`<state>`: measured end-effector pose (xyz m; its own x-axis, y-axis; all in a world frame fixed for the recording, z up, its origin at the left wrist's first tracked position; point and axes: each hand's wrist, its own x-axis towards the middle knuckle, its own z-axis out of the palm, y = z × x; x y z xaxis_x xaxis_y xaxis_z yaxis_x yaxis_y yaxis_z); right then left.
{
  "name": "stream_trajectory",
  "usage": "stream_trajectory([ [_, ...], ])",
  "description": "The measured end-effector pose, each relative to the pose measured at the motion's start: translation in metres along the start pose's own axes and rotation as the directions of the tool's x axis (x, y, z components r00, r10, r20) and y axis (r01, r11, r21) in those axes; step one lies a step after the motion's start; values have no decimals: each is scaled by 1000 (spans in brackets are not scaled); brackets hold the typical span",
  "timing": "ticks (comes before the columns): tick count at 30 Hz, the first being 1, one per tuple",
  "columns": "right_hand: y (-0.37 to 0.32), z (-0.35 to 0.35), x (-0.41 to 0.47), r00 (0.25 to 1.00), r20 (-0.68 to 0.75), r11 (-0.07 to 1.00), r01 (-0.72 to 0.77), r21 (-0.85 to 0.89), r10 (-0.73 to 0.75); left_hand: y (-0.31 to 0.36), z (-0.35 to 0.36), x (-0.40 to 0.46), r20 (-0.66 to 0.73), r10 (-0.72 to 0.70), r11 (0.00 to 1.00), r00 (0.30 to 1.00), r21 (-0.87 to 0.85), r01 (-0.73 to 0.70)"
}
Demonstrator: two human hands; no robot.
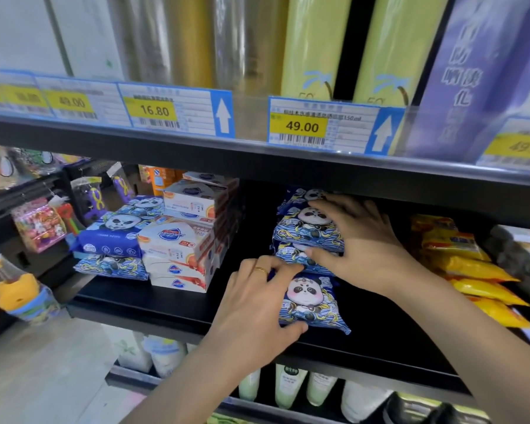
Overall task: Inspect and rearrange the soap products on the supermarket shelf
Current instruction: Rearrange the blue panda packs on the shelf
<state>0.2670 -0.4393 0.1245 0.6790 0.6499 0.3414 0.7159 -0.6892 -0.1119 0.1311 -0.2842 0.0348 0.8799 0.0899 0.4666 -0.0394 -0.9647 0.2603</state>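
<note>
Here the left hand (257, 298) grips the near blue panda-print soap packet (311, 301) on the black shelf (172, 313), long axis running near-to-far; the right hand (354, 237), fingers spread, presses the stacked panda packets (303, 231) just beyond.

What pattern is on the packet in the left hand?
A cartoon panda over blue-and-white waves on the panda packet, gripped by the left hand; head view.

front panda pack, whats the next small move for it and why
Probably slide the front panda pack back against the panda stack. The left hand grips its left edge, and it lies apart from the stack, nearer the shelf edge. The right hand rests on the stack, seemingly steadying it.
</note>
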Motion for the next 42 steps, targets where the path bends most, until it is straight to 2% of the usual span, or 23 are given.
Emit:
stream_trajectory([
  [5,-4,2,-7,997,-70,999,29,14,-28,-1,-11,-10,-21,9,998,1000,-57,-10],
  [9,-21,6,-11,969,-212,986,148,72,-130,-11,-31,-20,-85,1,994,996,-109,-10],
  [13,-58,11,-8,932,-308,948,255,190,-189,-38,-60,-38,-144,-77,988,987,-148,55],
  [17,-104,17,5,927,-296,895,321,309,-230,-80,-90,-58,-192,-162,982,968,-131,138],
  [22,-169,22,28,889,-327,863,416,286,-320,-149,-126,-79,-249,-240,967,938,-148,208],
  [25,-213,24,49,896,-259,856,429,289,-361,-193,-143,-81,-245,-275,958,930,-149,245],
  [29,-258,32,82,936,-100,904,353,241,-338,-248,-156,-71,-137,-317,941,938,-170,293],
  [35,-301,59,105,936,236,952,290,-98,-261,-315,-170,-37,-82,-359,897,930,-304,320],
  [39,-315,80,113,937,293,942,259,-216,-190,-338,-165,-14,-75,-332,874,940,-400,277],
  [42,-319,84,119,947,290,959,200,-203,-136,-347,-158,-3,-46,-290,869,956,-432,243],
])
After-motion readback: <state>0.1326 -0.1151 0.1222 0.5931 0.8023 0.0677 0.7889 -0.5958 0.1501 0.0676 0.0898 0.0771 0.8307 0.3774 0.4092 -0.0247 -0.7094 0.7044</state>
